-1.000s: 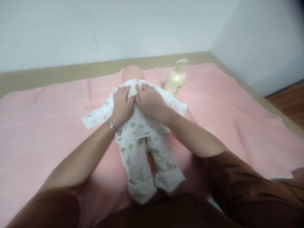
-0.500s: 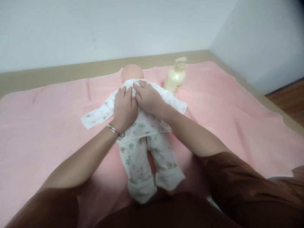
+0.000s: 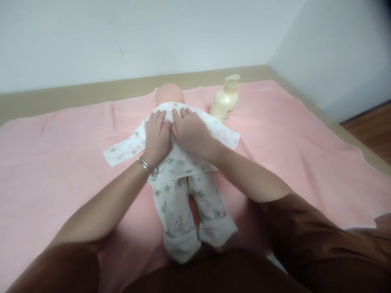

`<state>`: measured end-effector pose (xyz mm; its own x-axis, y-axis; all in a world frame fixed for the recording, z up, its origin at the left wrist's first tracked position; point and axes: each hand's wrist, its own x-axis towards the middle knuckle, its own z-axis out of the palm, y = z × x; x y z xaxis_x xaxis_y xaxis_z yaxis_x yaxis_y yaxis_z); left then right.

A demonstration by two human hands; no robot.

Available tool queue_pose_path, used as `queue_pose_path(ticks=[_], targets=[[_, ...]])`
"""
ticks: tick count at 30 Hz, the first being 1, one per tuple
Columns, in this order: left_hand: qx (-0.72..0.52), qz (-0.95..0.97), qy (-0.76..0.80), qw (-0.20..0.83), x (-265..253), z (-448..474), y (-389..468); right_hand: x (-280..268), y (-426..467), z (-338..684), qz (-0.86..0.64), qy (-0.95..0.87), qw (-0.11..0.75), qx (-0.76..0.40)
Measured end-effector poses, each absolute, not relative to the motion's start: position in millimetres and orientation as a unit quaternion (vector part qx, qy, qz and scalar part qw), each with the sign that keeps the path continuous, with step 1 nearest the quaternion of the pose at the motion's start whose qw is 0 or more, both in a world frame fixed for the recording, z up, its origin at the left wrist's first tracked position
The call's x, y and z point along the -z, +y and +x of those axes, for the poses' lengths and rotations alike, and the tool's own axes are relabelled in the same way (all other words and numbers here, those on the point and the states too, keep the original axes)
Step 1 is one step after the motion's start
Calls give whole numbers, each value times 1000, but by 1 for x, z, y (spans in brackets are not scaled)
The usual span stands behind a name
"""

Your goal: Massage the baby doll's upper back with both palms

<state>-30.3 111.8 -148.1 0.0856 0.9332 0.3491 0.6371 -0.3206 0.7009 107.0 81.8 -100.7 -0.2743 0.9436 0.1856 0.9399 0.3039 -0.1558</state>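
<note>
A baby doll (image 3: pixel 169 94) lies face down, its bald head pointing away from me. It wears a white printed top (image 3: pixel 180 166) with the sleeves spread out and matching trousers (image 3: pixel 174 203) with turned-up cuffs. My left hand (image 3: pixel 158 136) rests flat on the left side of its upper back, with a silver bangle (image 3: pixel 146 166) at the wrist. On the right side of the back lies my right hand (image 3: pixel 192 132), fingers stretched toward the shoulders. The two thumbs nearly meet over the spine. Neither hand grasps anything.
A cream pump bottle (image 3: pixel 225 101) stands beyond the doll's right sleeve. Under everything is a pink cloth (image 3: pixel 305 150) over a tan surface (image 3: pixel 91 91). Pale walls (image 3: pixel 137 40) rise behind and at right. Wooden flooring (image 3: pixel 371 130) shows at the far right.
My hands have slid slightly apart across the doll's upper back, the fingers more outward now. The doll and bottle look unmoved.
</note>
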Motion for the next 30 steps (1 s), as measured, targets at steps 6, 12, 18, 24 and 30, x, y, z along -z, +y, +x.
queue_pose_path(ticks=[6,12,18,24,30], targets=[[-397,694,566,199,150,-34,124,96,56,93,-594,-799,97,-6],[-403,708,550,181,156,-32,123,101,80,103,-575,-806,132,-38],[-391,712,556,174,157,-32,124,104,97,114,-559,-809,160,-88],[-368,724,568,135,147,-25,103,106,104,119,-557,-810,158,-95],[-366,736,554,134,146,-16,85,105,110,122,-585,-786,177,-88]])
